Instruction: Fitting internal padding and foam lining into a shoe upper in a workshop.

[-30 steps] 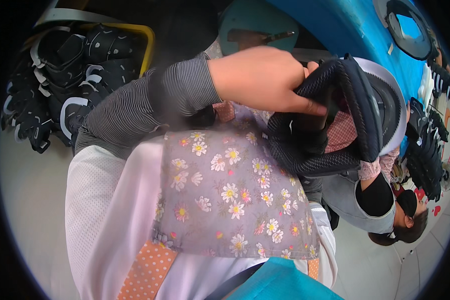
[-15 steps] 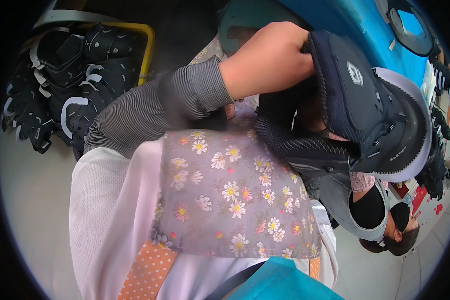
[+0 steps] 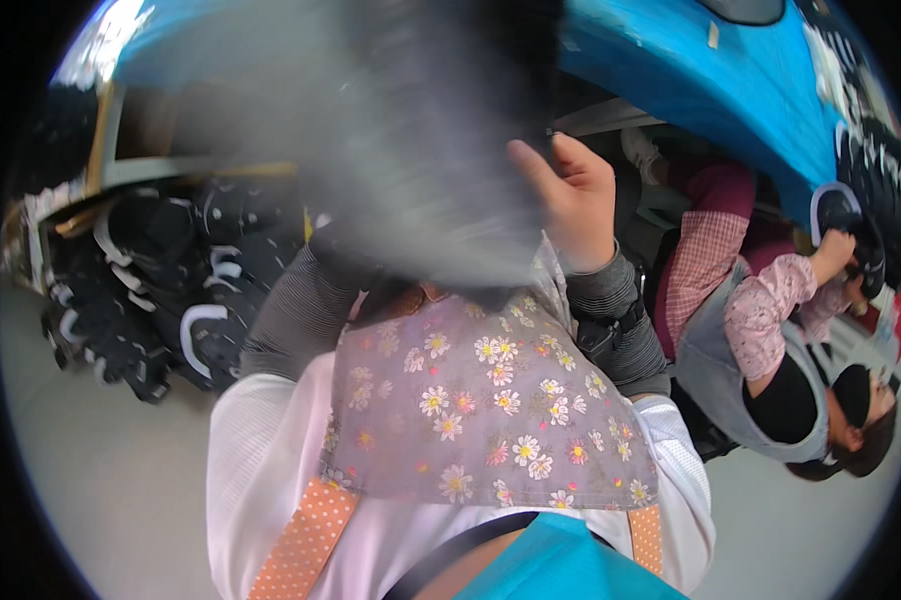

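Note:
A black boot upper (image 3: 451, 130) with a pale grey part (image 3: 321, 110) fills the top middle, smeared by motion and close to the camera. My right hand (image 3: 586, 200) is at its right edge, thumb laid against the dark side and fingers curled, closed on it. From the lower left comes my left forearm (image 3: 306, 310) in a striped grey sleeve. The left hand itself is hidden behind the blurred upper, so its fingers do not show. Below the work lies a flowered apron (image 3: 481, 400) across my lap.
A heap of black boot uppers (image 3: 161, 270) with pale edges stands at my left. The blue-covered table (image 3: 691, 75) runs across the far right. To the right, a seated co-worker (image 3: 771, 340) handles a black piece (image 3: 866, 260).
The boot upper has swung left and up toward the camera, turning as it moved. My right hand has come into view, while my left hand has gone out of sight behind the upper.

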### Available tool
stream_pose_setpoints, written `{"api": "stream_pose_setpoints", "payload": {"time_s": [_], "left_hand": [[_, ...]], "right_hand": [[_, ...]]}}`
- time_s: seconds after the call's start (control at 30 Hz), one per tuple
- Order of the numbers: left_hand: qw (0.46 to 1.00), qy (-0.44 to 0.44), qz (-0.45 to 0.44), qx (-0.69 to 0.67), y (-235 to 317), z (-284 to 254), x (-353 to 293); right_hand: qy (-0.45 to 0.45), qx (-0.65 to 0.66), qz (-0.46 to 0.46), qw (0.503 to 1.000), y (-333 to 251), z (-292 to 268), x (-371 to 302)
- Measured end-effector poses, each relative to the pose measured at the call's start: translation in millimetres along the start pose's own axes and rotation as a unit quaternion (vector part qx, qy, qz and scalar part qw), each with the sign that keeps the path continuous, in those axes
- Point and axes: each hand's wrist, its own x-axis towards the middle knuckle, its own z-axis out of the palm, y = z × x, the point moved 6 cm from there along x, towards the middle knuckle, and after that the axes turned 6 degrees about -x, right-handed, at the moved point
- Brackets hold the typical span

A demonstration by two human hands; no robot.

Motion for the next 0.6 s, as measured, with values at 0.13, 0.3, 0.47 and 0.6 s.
{"api": "stream_pose_setpoints", "payload": {"time_s": [0.13,0.3,0.47,0.6], "left_hand": [[0.989,-0.022,0.138,0.045,-2,-20,26],[0.989,-0.019,0.149,0.009,23,49,-12],[0.988,-0.052,0.141,0.015,21,68,-15],[0.989,-0.053,0.138,0.017,24,58,-15]], "right_hand": [[0.036,-0.156,-0.181,0.970,-42,0,-2],[-0.026,-0.155,-0.083,0.984,-19,-21,16],[0.047,-0.063,-0.096,0.992,-23,-18,9],[0.043,-0.153,-0.105,0.982,-31,-23,4]]}}
